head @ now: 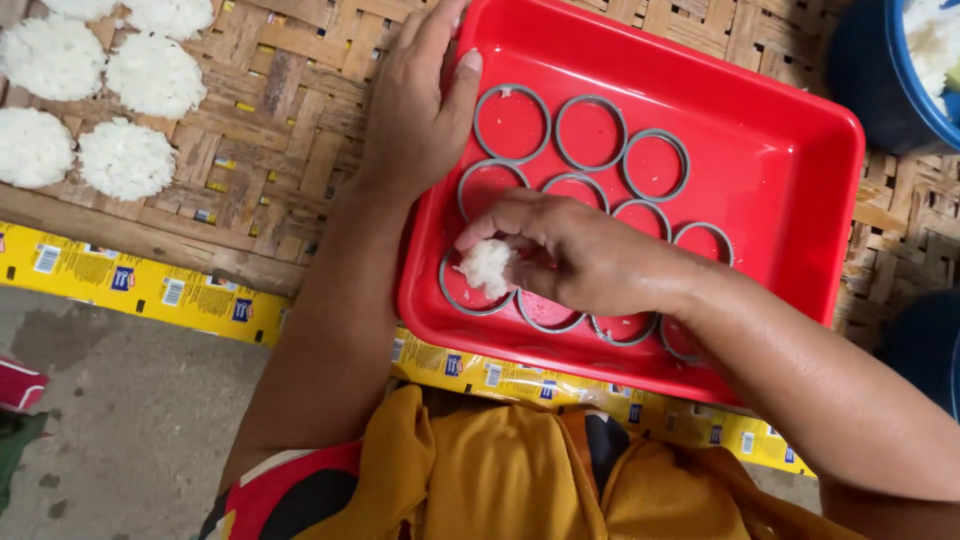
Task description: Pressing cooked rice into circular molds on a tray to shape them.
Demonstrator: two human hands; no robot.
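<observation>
Two hands: both were at work over the red tray [800,200].
Right hand [590,260]: fingertips pinched a lump of rice [487,266], held just above the nearest ring [474,292].
Rice: judged soft, sticky, light and crumbly; best taken in a loose fingertip pinch, not squeezed.
Left hand [415,110]: lay open on the tray's left rim, grasping nothing.
Rings: about ten, grey, lying flat in the tray.
Farther: white rice discs [127,158] sat on the woven mat [290,120].

yellow printed wrapper strip [140,285] edging the woven mat [290,120].
</observation>
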